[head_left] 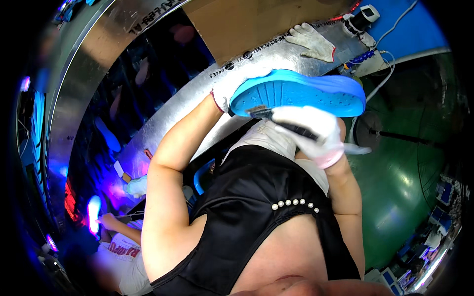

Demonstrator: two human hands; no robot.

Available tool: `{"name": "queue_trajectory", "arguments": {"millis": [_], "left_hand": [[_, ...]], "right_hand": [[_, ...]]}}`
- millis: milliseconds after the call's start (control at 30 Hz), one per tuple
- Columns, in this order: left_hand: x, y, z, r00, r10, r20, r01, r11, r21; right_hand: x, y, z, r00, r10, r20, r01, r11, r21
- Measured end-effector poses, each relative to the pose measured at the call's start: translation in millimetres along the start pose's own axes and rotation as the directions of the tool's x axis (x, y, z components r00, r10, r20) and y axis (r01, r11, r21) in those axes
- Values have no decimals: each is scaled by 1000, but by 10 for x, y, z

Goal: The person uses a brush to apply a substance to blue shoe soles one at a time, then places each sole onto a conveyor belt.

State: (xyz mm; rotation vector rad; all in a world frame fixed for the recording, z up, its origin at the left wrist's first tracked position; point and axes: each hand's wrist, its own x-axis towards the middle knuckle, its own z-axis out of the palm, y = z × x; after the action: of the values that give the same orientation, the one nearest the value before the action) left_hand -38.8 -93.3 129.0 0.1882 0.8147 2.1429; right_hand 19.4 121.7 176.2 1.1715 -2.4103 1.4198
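Observation:
A thick blue shoe sole is held up in front of my lap, with its light-blue inner face toward me. My left hand, in a white glove, grips it at its left end and along the far rim; some of the fingers are hidden behind it. My gloved right hand is closed around the dark handle of a brush. The bristles lie at the near edge of the sole, close to its left end. Motion blurs this hand, and a loose white piece hangs by its wrist.
Beyond the sole runs a metal ledge with a cardboard sheet and a spare white glove. A black-and-white device stands at the far right. Soles lie on a dark belt at left. A co-worker's hand holds a glowing sole.

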Motion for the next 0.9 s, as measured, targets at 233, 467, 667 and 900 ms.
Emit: {"name": "queue_trajectory", "arguments": {"millis": [233,467,667,900], "left_hand": [[-121,188,24,986,134,-102,-105,962,253],[-137,92,-178,740,616,270,-588,398,705],[-253,189,-487,758,542,363,-533,195,823],[-319,351,-94,813,581,25,-351,456,818]], "right_hand": [[23,17,-106,996,-81,-21,77,987,-144],[52,-157,-206,991,-123,59,133,968,-211],[28,-330,-227,979,-142,147,190,898,-396],[68,-302,-319,976,-196,94,218,890,-401]]}}
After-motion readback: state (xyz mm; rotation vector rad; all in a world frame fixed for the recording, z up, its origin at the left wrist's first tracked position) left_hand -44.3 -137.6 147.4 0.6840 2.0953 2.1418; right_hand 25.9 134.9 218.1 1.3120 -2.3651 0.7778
